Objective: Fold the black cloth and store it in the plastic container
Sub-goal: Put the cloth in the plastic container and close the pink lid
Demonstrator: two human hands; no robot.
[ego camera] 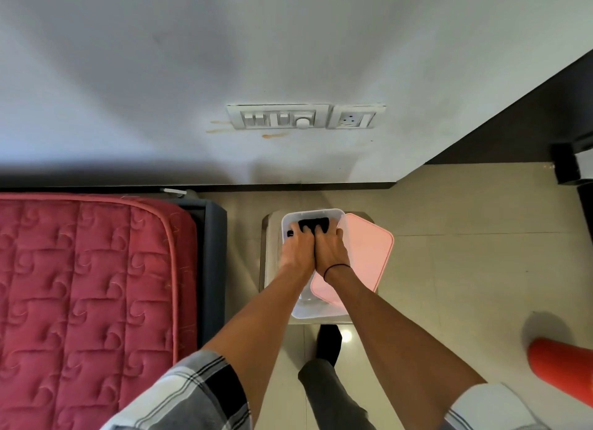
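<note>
The fingers (308, 229) of both hands are curled down onto the black cloth (316, 223), pressing on it side by side; whether they pinch the fabric or only push it flat cannot be told. The cloth lies folded in the far end of the plastic container (288, 219), directly under and just beyond the fingertips, with a dark edge showing past the left thumb. The left hand (296, 248) and right hand (332, 248) touch each other along their inner edges, backs up. A thin black band (335, 267) circles the right wrist. The container is clear and sits on a small pale stool (268, 253). A pink lid (369, 253) lies tilted across the container's right side, partly under the right forearm. Both forearms reach down from checked sleeves (199, 388). To the left stands a bed with a red quilted mattress (86, 285). On the wall behind is a white switch panel (277, 117) with a socket (354, 118) beside it. An orange object (560, 368) sits on the tiled floor at lower right.
</note>
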